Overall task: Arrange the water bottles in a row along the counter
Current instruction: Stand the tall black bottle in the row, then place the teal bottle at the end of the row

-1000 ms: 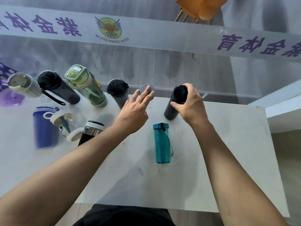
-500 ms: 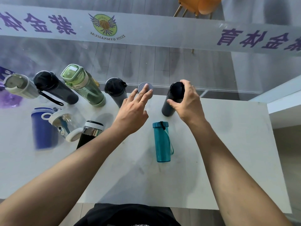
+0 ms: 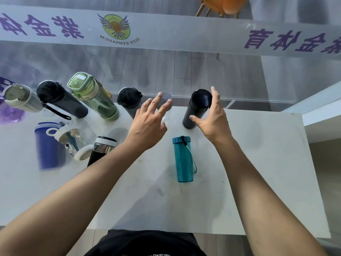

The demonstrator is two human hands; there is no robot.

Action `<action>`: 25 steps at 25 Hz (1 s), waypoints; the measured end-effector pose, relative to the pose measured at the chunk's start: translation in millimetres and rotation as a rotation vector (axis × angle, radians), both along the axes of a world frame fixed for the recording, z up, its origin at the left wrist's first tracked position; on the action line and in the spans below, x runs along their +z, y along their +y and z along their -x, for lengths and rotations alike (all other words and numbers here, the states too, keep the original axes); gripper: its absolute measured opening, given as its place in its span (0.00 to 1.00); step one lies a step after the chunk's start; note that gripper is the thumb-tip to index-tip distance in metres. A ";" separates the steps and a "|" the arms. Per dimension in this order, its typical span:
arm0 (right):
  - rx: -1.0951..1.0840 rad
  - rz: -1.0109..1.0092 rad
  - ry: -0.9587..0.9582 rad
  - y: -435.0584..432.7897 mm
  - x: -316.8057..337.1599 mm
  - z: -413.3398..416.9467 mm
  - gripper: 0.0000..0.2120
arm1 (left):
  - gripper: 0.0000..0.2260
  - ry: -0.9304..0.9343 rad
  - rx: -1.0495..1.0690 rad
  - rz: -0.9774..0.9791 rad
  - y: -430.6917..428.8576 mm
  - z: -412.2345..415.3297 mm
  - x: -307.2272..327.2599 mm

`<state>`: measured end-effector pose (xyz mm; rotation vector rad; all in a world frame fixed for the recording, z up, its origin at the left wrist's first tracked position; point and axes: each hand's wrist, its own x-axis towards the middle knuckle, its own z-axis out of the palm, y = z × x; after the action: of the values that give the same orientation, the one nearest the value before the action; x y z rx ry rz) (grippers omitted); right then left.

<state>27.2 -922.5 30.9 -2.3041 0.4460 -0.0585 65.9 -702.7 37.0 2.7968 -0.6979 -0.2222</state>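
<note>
Along the back edge of the white counter [image 3: 258, 163] stand a grey-white bottle [image 3: 20, 97], a black strap bottle [image 3: 60, 100], a green bottle [image 3: 94, 97], a dark grey bottle [image 3: 129, 102], a clear bottle with a grey lid [image 3: 165, 97] and a black bottle [image 3: 197, 108]. My right hand [image 3: 212, 119] is open just right of the black bottle, fingers spread beside its cap. My left hand [image 3: 149, 126] is open, its fingertips at the grey lid. A teal bottle [image 3: 183, 159] stands nearer me, between my forearms.
A blue bottle [image 3: 48, 145], a clear shaker with a white lid [image 3: 73, 141] and a black-and-chrome bottle [image 3: 101, 150] stand in a second group at the left. A glass wall with a printed banner [image 3: 166, 32] backs the counter. The counter ends at the right edge [image 3: 306, 154].
My right hand has opened and come off the black bottle, which stays standing at the back edge. My left hand has spread its fingers at the grey lid.
</note>
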 end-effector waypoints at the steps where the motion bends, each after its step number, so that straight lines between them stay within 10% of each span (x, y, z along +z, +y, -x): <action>1: -0.034 -0.019 0.025 0.4 -4.4 7.5 0.52 | 0.33 -0.007 -0.001 -0.004 0.6 0.1 0.5; 8: -0.114 0.021 0.294 26.0 -50.6 65.1 0.35 | 0.30 -0.065 0.006 0.005 17.1 46.6 -8.1; 16: 0.045 0.217 0.598 65.1 -83.3 24.4 0.42 | 0.25 0.072 0.019 -0.078 37.0 97.0 -28.3; 25: -0.152 -0.036 0.348 28.1 -45.8 56.9 0.38 | 0.24 0.052 0.013 -0.034 35.8 96.8 -20.0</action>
<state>-29.7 -894.3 -14.9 -2.2455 0.7918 0.2782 -30.9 -666.9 17.0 2.8162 -0.6694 -0.3053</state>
